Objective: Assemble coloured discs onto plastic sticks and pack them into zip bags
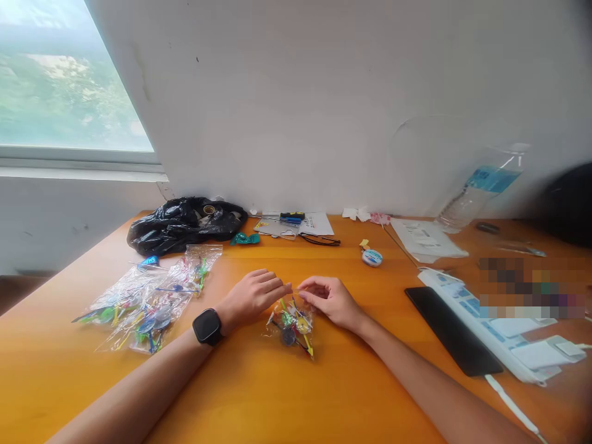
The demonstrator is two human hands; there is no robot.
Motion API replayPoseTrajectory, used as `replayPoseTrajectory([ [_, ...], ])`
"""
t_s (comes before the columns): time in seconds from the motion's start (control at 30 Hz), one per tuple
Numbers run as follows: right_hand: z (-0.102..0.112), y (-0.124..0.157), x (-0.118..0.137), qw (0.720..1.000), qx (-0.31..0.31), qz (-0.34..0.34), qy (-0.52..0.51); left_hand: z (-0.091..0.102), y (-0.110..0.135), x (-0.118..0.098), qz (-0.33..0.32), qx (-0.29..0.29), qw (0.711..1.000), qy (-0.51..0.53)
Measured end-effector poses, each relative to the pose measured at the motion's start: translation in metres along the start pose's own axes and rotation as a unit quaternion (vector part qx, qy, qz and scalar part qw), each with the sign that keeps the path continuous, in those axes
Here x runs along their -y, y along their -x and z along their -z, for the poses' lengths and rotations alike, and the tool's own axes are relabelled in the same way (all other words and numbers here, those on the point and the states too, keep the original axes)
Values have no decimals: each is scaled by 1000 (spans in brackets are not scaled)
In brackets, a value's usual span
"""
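Note:
A small clear plastic bag of colourful small parts, yellow, green, red and dark blue, lies on the table in front of me. My left hand, with a black watch on its wrist, has its fingers closed at the left of the bag's upper edge. On the other side, the thumb and forefinger of my right hand pinch that same edge. My fingers partly hide the top of the bag. To the left lie several similar filled bags, overlapping in a pile.
A black plastic bag sits at the back left. Screwdrivers and paper lie by the wall, with a round tape dispenser nearer. At right are a phone, a white power strip and a water bottle.

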State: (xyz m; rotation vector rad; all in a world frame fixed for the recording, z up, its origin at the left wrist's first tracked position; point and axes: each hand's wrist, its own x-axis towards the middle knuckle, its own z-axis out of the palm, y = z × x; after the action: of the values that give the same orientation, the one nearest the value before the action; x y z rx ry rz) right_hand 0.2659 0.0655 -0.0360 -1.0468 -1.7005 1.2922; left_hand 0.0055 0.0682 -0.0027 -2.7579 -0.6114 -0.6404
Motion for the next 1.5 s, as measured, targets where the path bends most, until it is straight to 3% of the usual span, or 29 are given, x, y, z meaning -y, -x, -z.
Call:
replayPoseTrajectory([
  [0.3, 1, 0, 3, 997, -80, -7, 14, -7, 2, -1, 27, -24, 999, 10],
  [0.53, 12, -6, -1, 999, -30, -22, -24, -8, 1, 2, 107, -28, 991, 80],
  [0.63, 14, -7, -2, 998, -22, -10, -49, -9, -2, -1, 197, -46, 961, 186],
  [0.77, 17, -7, 0, 996, -17, 0, -88, 2, -7, -9, 312, -55, 890, 329],
  [0.93, 16, -5, 4, 994, -56, 8, -89, 16, -14, -16, 361, -78, 828, 422],
  [1.1, 9, 0, 2, 995, -72, 54, -44, 20, -14, -15, 398, -60, 793, 457],
  [1.23, 9, 3, 6, 995, -63, 78, -11, 17, -14, -12, 414, -59, 784, 458],
  [1.37, 6, 1, 13, 997, -59, 37, -32, 5, -12, -17, 396, -95, 786, 465],
  [1.5, -2, 1, 13, 999, -24, 20, 15, -6, -11, -26, 355, -105, 825, 426],
])
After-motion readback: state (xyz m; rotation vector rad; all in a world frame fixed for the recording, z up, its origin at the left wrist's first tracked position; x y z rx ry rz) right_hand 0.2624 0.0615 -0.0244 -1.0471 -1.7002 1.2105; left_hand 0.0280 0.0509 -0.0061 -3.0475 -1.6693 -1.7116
